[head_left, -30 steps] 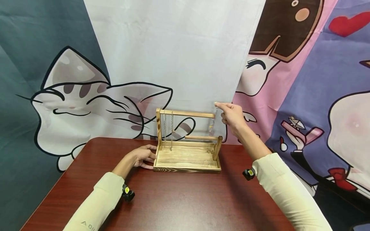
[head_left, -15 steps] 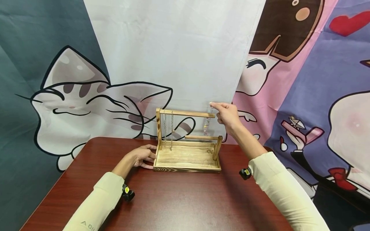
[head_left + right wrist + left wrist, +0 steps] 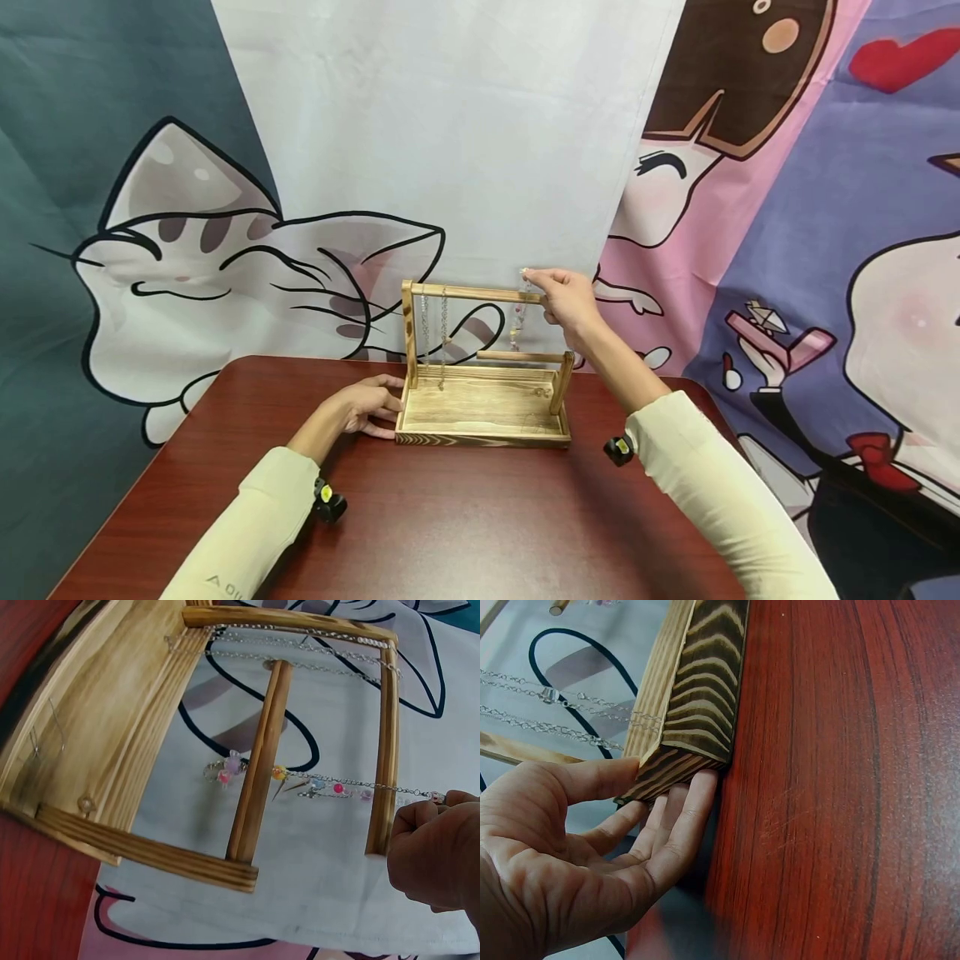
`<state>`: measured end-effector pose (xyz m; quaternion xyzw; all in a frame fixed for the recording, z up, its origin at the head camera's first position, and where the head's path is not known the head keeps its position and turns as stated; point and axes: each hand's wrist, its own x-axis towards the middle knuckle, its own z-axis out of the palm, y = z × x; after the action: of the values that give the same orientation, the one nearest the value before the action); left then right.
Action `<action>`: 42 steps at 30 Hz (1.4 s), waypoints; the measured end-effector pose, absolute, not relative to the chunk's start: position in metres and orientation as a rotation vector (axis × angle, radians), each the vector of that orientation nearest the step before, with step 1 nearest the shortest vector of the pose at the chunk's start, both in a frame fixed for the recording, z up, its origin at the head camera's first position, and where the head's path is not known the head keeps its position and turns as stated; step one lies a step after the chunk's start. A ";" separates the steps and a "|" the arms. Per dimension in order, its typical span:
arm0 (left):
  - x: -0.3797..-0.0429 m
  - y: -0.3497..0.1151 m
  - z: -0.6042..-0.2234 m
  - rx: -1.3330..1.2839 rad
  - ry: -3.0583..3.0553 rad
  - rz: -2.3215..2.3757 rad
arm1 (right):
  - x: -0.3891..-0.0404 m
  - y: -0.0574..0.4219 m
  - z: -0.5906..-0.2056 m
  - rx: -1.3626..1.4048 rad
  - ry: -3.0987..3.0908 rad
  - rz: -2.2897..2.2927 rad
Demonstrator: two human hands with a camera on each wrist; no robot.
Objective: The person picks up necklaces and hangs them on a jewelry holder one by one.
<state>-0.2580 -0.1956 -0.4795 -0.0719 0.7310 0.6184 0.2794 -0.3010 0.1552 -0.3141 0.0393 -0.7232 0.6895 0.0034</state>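
Two bare hands work at a wooden jewellery stand (image 3: 480, 408) on a reddish-brown desk (image 3: 450, 517). Over the last second, the right hand (image 3: 568, 302) shifts to the left, carrying a beaded chain (image 3: 339, 788) from beyond the free end of the stand's upper bar (image 3: 480, 293) to a place just inside that end. The chain now hangs in line with the bar rather than past its tip, so it seems to be coming onto the wood; whether its loop goes round the bar cannot be told. Its lower beads dangle near the shorter lower bar (image 3: 517, 357). Silver chains (image 3: 443, 333) hang unmoved near the left post.

The right arm reaches forward and up, elbow low, with the hand above and in front of the bar's tip; its grip pinches the top of the beaded chain between thumb and fingertips. The left hand (image 3: 366, 407) stays low at the stand's left end, steadying it by the look of things, its grip holding the tray's edge, thumb on top and fingers beneath it.
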 end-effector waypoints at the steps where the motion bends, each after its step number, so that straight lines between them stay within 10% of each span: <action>1: -0.258 -0.196 -0.480 -0.193 1.961 1.658 | -0.301 0.153 -0.315 0.128 -2.268 2.163; 42: -0.256 -0.196 -0.481 -0.188 1.963 1.671 | -0.291 0.081 -0.335 0.204 -2.371 2.137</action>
<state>-0.2558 -0.1958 -0.4811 -0.0698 0.7301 0.6216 0.2750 -0.2907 0.0811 -0.3353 0.0639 -0.7411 0.6678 -0.0283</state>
